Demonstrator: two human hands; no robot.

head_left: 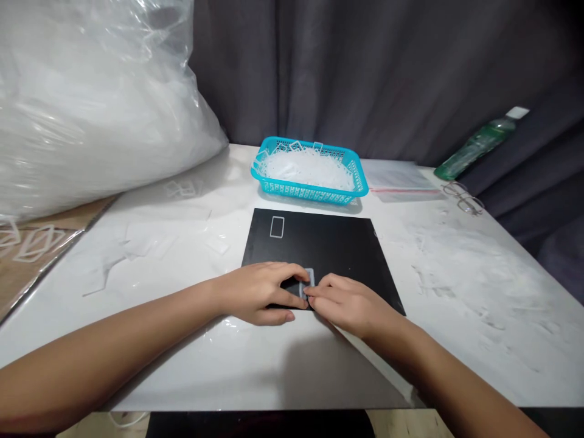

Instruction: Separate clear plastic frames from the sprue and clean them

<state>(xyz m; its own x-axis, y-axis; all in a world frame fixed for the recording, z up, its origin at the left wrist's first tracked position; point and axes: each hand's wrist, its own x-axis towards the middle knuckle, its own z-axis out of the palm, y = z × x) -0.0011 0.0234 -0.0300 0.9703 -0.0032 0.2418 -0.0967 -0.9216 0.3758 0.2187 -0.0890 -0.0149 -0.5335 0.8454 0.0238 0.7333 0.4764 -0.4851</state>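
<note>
Both hands meet over the front of a black mat (328, 243) on the white table. Between their fingertips lies a small translucent white rectangular frame (311, 276), partly covered by the fingers. My left hand (262, 293) grips it from the left, index finger and the fingers beside it curled around its side, thumb lower down. From the right, my right hand (349, 301) has its fingertips pressed together at the frame's lower right side. Another thin white rectangular frame (277, 227) lies flat near the mat's far left corner.
Behind the mat stands a blue basket (305, 193) heaped with white pieces. A large clear bag (100, 115) bulges at the left, over brown cardboard (59, 243). Clear zip bags (404, 180), eyeglasses (465, 199) and a green bottle (477, 146) are at the back right. Plastic scraps litter the table (205, 365).
</note>
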